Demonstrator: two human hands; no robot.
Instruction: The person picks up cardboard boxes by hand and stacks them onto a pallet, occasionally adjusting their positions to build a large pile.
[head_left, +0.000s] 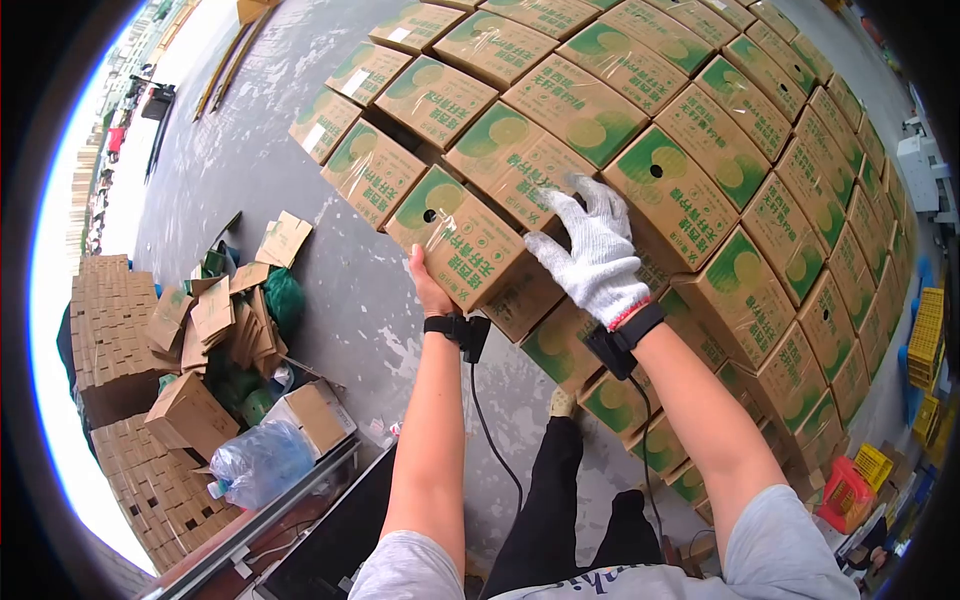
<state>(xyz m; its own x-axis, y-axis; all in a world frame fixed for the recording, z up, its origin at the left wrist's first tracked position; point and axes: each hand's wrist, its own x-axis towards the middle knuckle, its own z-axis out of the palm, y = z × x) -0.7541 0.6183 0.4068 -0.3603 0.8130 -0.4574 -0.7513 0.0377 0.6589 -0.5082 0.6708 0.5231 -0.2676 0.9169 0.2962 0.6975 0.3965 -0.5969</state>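
A brown cardboard carton (457, 238) with green print and a round hole lies at the near left corner of the stack's top. My left hand (430, 285), bare, holds this carton by its left end, thumb along the side and the other fingers largely hidden. My right hand (590, 245) wears a white knit glove, its fingers spread. The gloved thumb reaches the carton's right edge, while the fingertips overlap the printed carton behind (520, 165). To the right of the glove sits another carton with a hole (672, 190). Both wrists wear black straps with cables.
Rows of matching taped cartons (765, 290) form a tall stack ahead and to the right. Left of me are flattened cardboard (215, 310), a large clear plastic bottle (262, 462) and piled cardboard (105, 320). Yellow crates (927, 340) stand at far right.
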